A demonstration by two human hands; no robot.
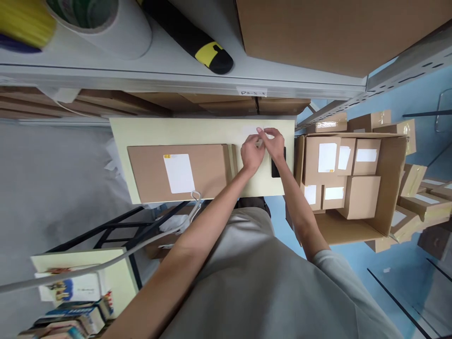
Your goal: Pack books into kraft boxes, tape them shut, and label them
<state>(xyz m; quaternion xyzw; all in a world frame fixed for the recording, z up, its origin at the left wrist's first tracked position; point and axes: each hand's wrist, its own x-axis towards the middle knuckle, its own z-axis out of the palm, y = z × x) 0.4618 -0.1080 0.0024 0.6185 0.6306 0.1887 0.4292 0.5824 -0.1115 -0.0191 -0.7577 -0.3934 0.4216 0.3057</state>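
Observation:
My left hand (251, 151) and my right hand (273, 141) meet over the right part of a pale yellow table (208, 129). Both pinch a small white paper label (254, 132) with closed fingers. A flat brown cardboard parcel (178, 172) with a white label lies on the table to the left of my hands. A dark phone-like object (276, 168) lies on the table under my right wrist.
A large open carton (391, 188) full of small labelled boxes stands right of the table. More boxes are stacked behind it. A grey shelf (176, 77) above carries tape rolls, a black-yellow tool and a big box. Books lie at the lower left.

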